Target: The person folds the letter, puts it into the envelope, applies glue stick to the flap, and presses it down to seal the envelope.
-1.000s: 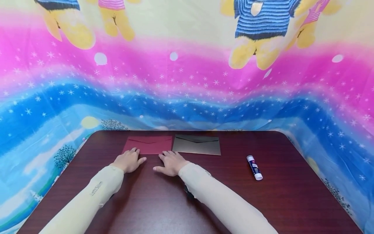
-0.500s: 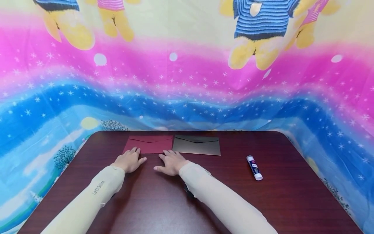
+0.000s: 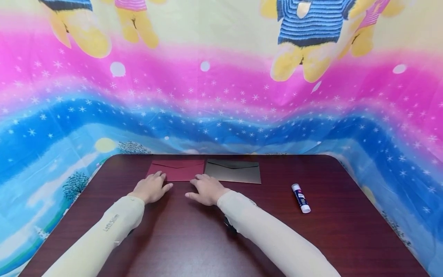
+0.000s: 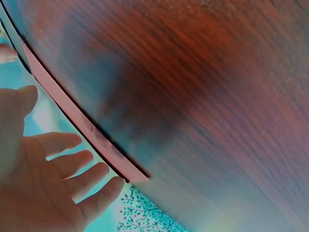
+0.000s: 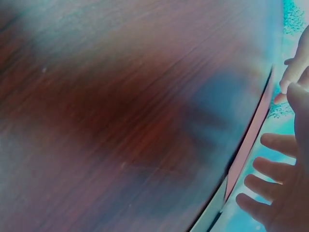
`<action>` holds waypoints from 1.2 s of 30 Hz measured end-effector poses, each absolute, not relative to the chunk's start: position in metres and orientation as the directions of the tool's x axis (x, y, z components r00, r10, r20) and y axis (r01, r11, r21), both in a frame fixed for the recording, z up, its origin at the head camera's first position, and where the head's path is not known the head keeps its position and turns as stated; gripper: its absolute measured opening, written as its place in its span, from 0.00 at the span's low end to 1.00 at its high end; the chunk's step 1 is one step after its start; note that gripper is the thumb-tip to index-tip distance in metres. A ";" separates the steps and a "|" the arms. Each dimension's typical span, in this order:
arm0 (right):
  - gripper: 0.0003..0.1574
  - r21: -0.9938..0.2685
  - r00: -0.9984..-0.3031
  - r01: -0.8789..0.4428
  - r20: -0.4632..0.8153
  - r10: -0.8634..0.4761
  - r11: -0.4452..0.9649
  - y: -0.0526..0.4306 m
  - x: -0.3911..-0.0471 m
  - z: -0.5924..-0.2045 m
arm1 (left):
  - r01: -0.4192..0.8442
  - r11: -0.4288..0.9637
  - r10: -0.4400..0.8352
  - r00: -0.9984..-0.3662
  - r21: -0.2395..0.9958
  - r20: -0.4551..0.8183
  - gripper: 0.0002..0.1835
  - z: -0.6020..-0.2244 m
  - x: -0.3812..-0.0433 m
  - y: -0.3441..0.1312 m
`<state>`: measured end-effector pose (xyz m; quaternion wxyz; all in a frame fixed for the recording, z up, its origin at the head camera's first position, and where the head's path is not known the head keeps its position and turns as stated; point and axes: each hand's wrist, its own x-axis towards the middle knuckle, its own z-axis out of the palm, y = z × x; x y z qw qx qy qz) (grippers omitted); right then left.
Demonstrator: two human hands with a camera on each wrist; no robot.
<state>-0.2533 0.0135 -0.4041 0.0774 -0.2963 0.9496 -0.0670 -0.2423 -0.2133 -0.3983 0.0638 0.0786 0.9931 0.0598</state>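
In the head view a red envelope (image 3: 178,169) lies flat at the far edge of the table, its flap facing up. A dark grey envelope (image 3: 235,173) lies directly to its right. My left hand (image 3: 149,187) is over the red envelope's near left corner, fingers extended and thumb held out. Near the right end of its front edge is my right hand (image 3: 207,189), likewise with fingers extended. Both wrist views show spread fingers with nothing between them; the red envelope (image 4: 87,116) appears there as a thin strip beyond the fingertips.
A glue stick (image 3: 301,198) with white ends lies to the right on the dark wooden table (image 3: 194,246). Behind the table hangs a printed cloth (image 3: 221,96) with bears and snowflakes, reaching round both sides.
My right hand has shifted slightly to the right and its fingers have lifted a little. My left hand has edged slightly left and forward. Envelopes and glue stick stay in place.
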 end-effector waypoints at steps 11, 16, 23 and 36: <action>0.32 -0.142 -0.799 -0.596 0.015 -0.600 0.790 0.026 -0.245 -0.400 | 0.198 0.968 0.191 -0.980 0.153 0.060 0.29 -0.397 -0.234 -0.203; 0.30 -0.163 -0.813 -0.580 0.056 -0.579 0.798 0.036 -0.240 -0.404 | 0.226 0.958 0.207 -0.971 0.176 0.116 0.26 -0.398 -0.228 -0.196; 0.29 -0.183 -0.828 -0.560 0.107 -0.550 0.808 0.051 -0.233 -0.402 | 0.254 0.948 0.224 -0.960 0.193 0.167 0.22 -0.396 -0.215 -0.183; 0.25 -0.237 -0.844 -0.537 0.164 -0.511 0.810 0.073 -0.208 -0.403 | 0.318 0.924 0.272 -0.937 0.211 0.219 0.20 -0.387 -0.189 -0.162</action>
